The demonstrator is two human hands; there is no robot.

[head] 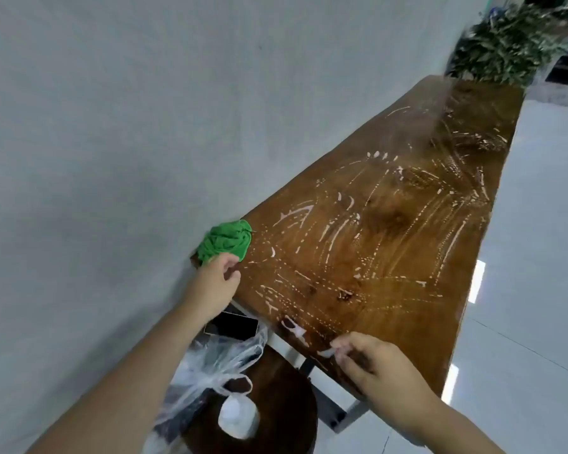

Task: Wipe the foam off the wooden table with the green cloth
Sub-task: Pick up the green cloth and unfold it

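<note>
2 hands: both bare, both at the table's near end, neither one closed round anything.
Stool: dark round wooden stool (276, 391) is nearest, tucked under the table's near end. A clear plastic bag (204, 362) is slumped on it, with a dark phone-looking slab (238, 326) just past the bag.
Right hand (377, 365): fingers bent and relaxed, tips resting on the wood at the near edge, right by a blob of foam.
Left hand (215, 280): near left corner, fingers loosely curled with thumb and forefinger apart, right at the cloth's near side. Kinda blurry, so can't tell if it's touching.
Green cloth (225, 242): bunched in a wad on the table's near left corner, against the wall (112, 126).
Foam (294, 215): thin white streaks and dotted lines all over the top, near end to far.
Wooden table (407, 335): long brown slab running away along the wall, glossy pale floor (538, 257) on its right.
Plant (505, 47): leafy green bunch at the far end.
</note>
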